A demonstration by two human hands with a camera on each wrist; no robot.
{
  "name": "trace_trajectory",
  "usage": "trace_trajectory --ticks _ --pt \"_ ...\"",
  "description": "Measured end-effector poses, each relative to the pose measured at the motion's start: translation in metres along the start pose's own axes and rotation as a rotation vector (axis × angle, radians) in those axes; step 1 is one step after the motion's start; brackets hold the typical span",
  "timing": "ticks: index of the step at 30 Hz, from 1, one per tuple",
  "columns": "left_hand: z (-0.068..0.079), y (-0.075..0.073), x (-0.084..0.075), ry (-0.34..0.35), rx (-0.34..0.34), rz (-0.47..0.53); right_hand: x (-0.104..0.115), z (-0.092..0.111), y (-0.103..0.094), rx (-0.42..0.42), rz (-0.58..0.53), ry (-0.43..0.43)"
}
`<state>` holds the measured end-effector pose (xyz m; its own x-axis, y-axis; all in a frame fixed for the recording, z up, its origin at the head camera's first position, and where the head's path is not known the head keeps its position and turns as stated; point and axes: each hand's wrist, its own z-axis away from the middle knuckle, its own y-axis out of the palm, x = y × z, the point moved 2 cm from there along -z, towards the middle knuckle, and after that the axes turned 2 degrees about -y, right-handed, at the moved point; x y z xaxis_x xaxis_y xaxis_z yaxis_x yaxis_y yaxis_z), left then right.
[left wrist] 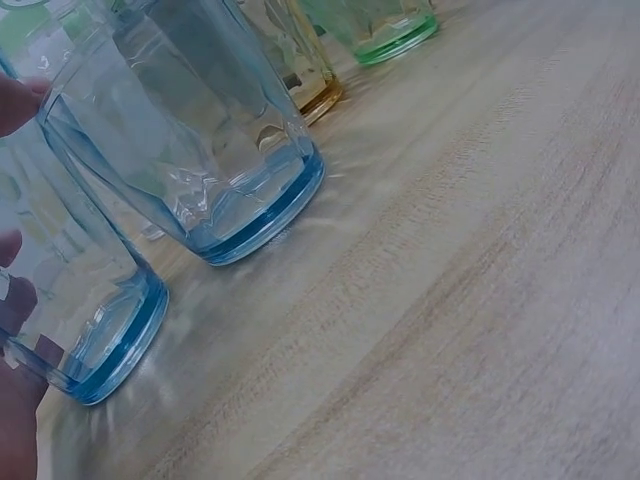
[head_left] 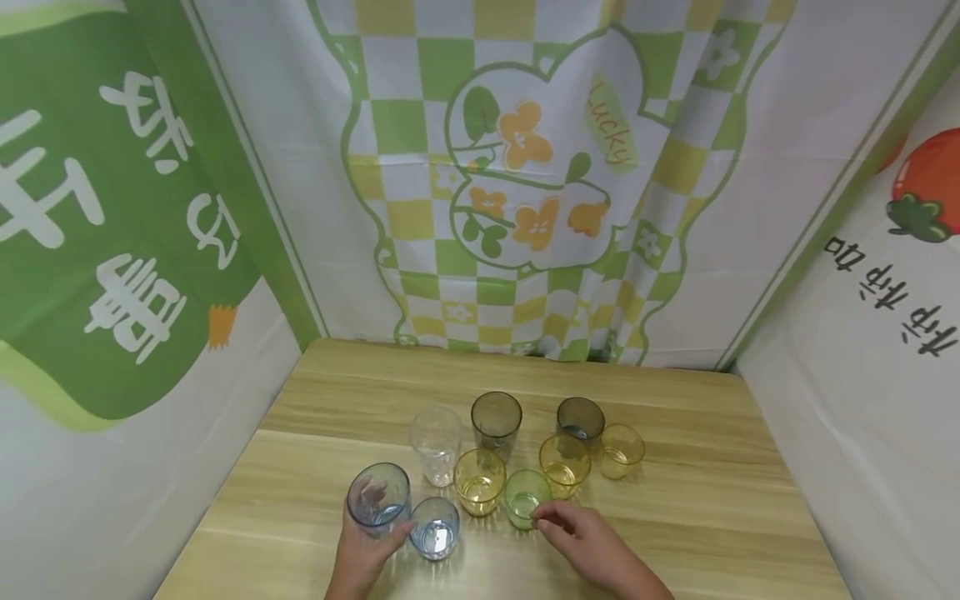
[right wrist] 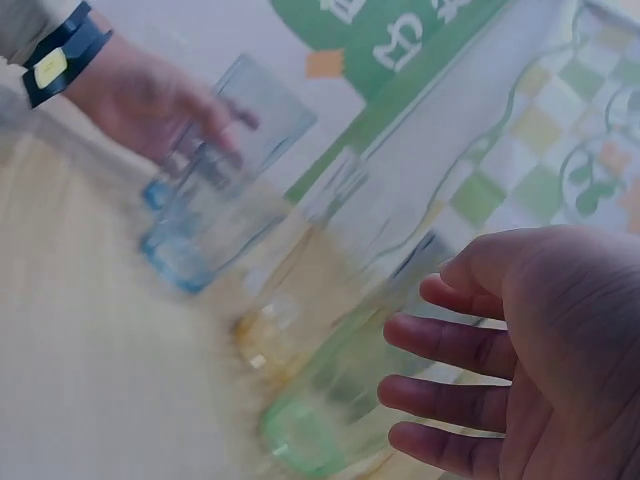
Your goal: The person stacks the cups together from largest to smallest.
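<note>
"A green-and-yellow checkered curtain [head_left: 408, 129] printed with "Lucky" hangs behind a wood-grain table [head_left: 720, 517]. Where are the hands?"

"Both at the near side. The left hand [head_left: 363, 554] has its fingers wrapped round a ribbed blue tumbler [head_left: 378, 498]."

"And its thumb?"

"The tip lies at the edge of a second blue tumbler [head_left: 435, 530], just right of those fingers. I can't tell whether they touch."

"What about the right hand [head_left: 588, 546]?"

"Its fingers are loosely spread and slightly bent, with the tips right at a green tumbler [head_left: 527, 498]. Contact there I can't make out; the right wrist view is blurred around the glass."

"What stands past the right fingertips?"

"Directly beyond them, an amber tumbler [head_left: 564, 468], with a dark grey glass [head_left: 581, 417] behind it and a smaller amber glass [head_left: 622, 450] to its right. Left of the fingertips, past the green one, is another amber tumbler [head_left: 480, 485]."

"Farther from the left fingers?"

"A clear glass [head_left: 436, 442] beyond them to the right, then a tall grey glass [head_left: 497, 419]. The left wrist wears a dark wristband [right wrist: 65, 62]."
</note>
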<state>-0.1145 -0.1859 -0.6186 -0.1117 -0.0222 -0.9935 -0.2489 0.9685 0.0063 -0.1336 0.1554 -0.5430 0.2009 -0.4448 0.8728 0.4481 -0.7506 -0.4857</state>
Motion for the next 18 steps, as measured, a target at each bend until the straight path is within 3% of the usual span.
trace_trajectory --ticks 9,14,18 --pt "0.0 -0.002 0.003 -0.022 -0.027 -0.013 0.047 -0.032 -0.022 -0.034 0.185 -0.083" --pt "0.001 -0.003 0.001 -0.038 -0.047 -0.06 0.062 -0.053 -0.024 -0.068 0.218 -0.131" --pt "0.004 -0.003 -0.002 -0.058 -0.055 -0.084 0.07 -0.068 -0.022 -0.097 0.256 -0.118"
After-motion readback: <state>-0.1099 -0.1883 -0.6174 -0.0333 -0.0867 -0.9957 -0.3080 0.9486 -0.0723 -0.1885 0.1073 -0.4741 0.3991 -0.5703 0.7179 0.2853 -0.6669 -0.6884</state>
